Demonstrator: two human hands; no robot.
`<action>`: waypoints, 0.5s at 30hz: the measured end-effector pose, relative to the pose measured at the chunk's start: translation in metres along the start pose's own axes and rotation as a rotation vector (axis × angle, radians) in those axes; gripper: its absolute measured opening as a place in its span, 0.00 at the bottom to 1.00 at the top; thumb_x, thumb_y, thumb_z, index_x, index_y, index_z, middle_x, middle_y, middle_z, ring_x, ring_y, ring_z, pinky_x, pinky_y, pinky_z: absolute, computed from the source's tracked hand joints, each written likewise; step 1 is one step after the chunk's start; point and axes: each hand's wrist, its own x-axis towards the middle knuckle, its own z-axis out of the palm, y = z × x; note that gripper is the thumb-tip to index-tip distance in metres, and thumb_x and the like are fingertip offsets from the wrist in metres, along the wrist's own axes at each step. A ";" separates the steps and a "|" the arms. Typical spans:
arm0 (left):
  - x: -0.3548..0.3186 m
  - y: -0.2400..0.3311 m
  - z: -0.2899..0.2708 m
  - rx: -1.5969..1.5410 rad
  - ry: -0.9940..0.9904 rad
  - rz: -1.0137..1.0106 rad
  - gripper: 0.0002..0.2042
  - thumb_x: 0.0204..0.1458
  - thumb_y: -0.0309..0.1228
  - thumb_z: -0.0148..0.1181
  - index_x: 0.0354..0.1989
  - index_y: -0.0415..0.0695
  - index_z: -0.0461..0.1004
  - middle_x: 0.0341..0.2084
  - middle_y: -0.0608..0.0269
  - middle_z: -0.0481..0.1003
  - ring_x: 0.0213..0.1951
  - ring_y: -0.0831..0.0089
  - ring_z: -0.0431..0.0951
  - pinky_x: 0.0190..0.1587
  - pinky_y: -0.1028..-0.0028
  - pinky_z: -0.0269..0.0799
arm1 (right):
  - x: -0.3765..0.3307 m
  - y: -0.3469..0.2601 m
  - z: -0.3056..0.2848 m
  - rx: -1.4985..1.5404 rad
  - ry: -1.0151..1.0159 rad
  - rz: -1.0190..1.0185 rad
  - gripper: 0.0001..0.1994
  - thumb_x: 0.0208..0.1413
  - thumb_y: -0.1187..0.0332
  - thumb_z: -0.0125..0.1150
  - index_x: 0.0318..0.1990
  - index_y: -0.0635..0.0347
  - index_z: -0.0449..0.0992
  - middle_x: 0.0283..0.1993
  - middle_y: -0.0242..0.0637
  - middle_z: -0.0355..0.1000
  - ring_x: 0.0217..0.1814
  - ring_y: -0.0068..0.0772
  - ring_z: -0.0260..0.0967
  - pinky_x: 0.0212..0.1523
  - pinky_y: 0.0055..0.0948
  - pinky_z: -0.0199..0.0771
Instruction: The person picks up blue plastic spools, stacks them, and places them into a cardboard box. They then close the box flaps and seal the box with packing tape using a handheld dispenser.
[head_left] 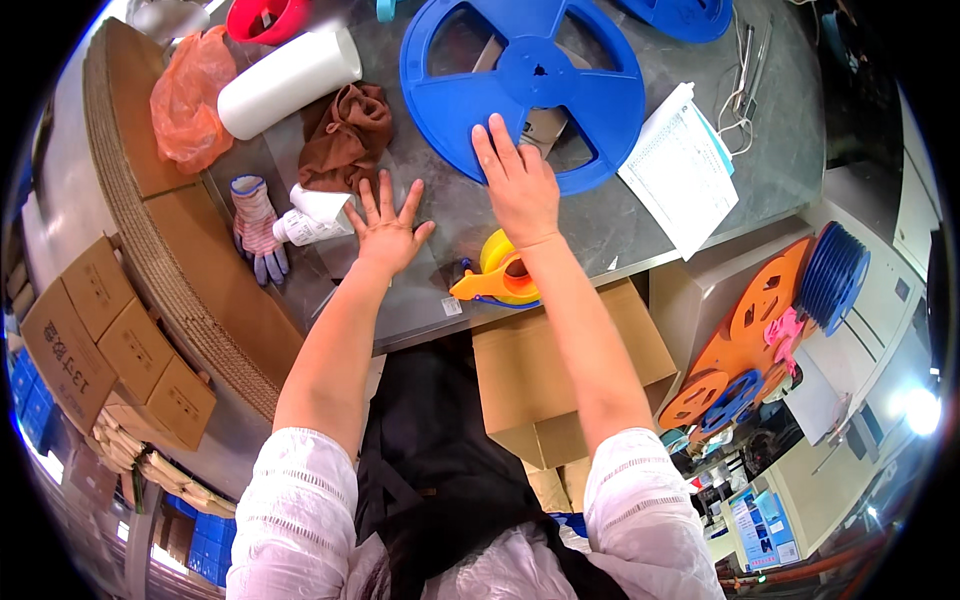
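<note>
My right hand (522,192) rests on the lower rim of a large blue spoked reel (540,80), fingers stretched out over it. The reel lies flat on the grey table, with something pale showing through its gaps. My left hand (388,232) is spread palm down, fingers apart, holding nothing. Beside its fingertips are a crumpled brown cloth (347,135) and a white bottle (310,225) lying on its side. An orange tape dispenser with a yellow roll (500,275) sits at the table's near edge, partly behind my right wrist.
A white roll (290,82), an orange plastic bag (193,100) and a striped glove (258,225) lie at left, near stacked cardboard sheets (200,260). Papers (683,165) lie right of the reel. An open cardboard box (570,365) stands below the table edge; orange reels (760,295) are at right.
</note>
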 end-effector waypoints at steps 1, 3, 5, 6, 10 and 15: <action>0.001 0.000 0.000 -0.002 0.001 -0.001 0.34 0.55 0.59 0.44 0.69 0.74 0.39 0.70 0.55 0.26 0.68 0.46 0.20 0.62 0.35 0.21 | 0.003 -0.006 0.006 0.001 0.007 0.042 0.31 0.41 0.70 0.59 0.60 0.47 0.67 0.63 0.31 0.62 0.38 0.33 0.64 0.32 0.28 0.70; 0.002 -0.001 0.000 -0.003 0.002 -0.005 0.34 0.55 0.59 0.44 0.69 0.74 0.39 0.70 0.55 0.26 0.68 0.46 0.19 0.62 0.35 0.21 | 0.008 -0.019 0.016 0.068 -0.006 0.154 0.33 0.41 0.68 0.62 0.61 0.48 0.65 0.65 0.36 0.60 0.41 0.37 0.64 0.35 0.31 0.70; 0.002 -0.002 0.002 -0.001 -0.005 -0.014 0.34 0.55 0.59 0.43 0.69 0.73 0.39 0.70 0.55 0.25 0.68 0.45 0.19 0.61 0.35 0.21 | 0.017 -0.035 0.021 0.109 -0.019 0.259 0.35 0.40 0.65 0.66 0.61 0.49 0.64 0.66 0.40 0.58 0.44 0.40 0.63 0.38 0.34 0.70; 0.003 -0.002 0.002 -0.002 0.001 -0.011 0.34 0.55 0.59 0.43 0.69 0.73 0.39 0.70 0.55 0.25 0.68 0.45 0.19 0.61 0.35 0.21 | 0.024 -0.042 0.021 0.113 -0.024 0.309 0.36 0.40 0.63 0.68 0.61 0.50 0.64 0.66 0.42 0.57 0.45 0.41 0.63 0.40 0.35 0.70; 0.001 0.001 -0.004 0.015 -0.017 -0.004 0.34 0.55 0.59 0.42 0.69 0.71 0.40 0.70 0.54 0.25 0.68 0.44 0.18 0.61 0.34 0.20 | 0.045 -0.069 0.021 0.153 -0.117 0.551 0.39 0.46 0.54 0.65 0.66 0.51 0.55 0.70 0.50 0.45 0.61 0.53 0.56 0.51 0.50 0.62; 0.002 -0.002 0.002 -0.001 0.000 -0.012 0.35 0.54 0.60 0.43 0.69 0.71 0.40 0.70 0.55 0.25 0.68 0.44 0.18 0.60 0.33 0.20 | 0.028 -0.081 -0.010 0.222 -0.194 0.537 0.41 0.48 0.50 0.62 0.68 0.50 0.50 0.72 0.48 0.42 0.72 0.57 0.42 0.62 0.61 0.46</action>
